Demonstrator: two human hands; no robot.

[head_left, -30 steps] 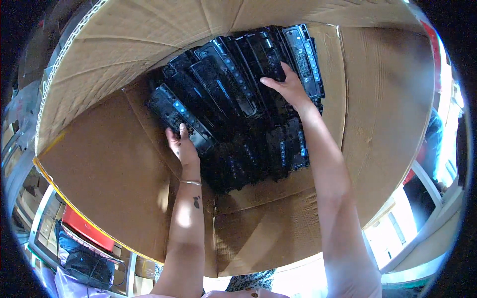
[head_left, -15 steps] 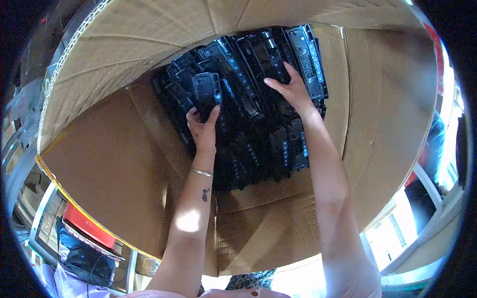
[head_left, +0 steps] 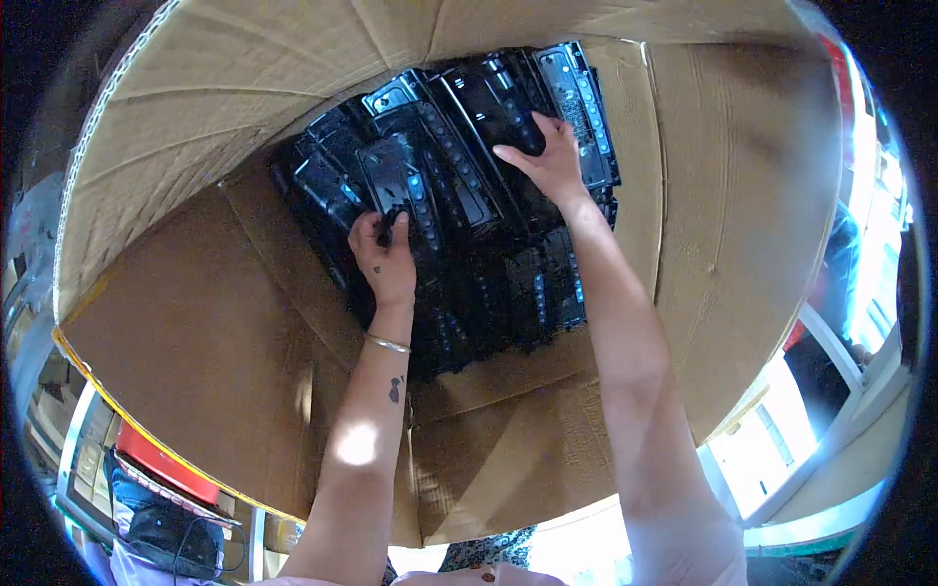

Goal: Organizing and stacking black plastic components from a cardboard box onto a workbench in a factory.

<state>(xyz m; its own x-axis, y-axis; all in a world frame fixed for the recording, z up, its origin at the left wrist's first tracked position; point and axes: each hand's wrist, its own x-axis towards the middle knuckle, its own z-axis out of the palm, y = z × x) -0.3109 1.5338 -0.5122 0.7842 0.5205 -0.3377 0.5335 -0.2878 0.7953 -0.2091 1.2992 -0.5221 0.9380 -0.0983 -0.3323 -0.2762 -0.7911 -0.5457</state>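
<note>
Many long black plastic parts (head_left: 469,156), some with rows of round bluish shiny spots, lie packed side by side inside a deep cardboard box (head_left: 703,225). My left hand (head_left: 383,262) pinches the near end of one black plastic part (head_left: 386,166) between thumb and fingers, and that part lies among the others at the left of the pile. Farther right, my right hand (head_left: 552,166) rests over another black part with thumb and fingers spread apart. Its fingertips are partly lost against the dark plastic.
The box's tall walls surround both forearms, and its far wall (head_left: 293,68) curves over the pile. Outside at the lower left are a red object (head_left: 166,464) and a dark bag (head_left: 176,537). A pale metal frame (head_left: 821,352) stands at the right.
My left hand has lowered its black plastic part down among the others. My right hand stays over the same part. The whole view has shifted slightly.
</note>
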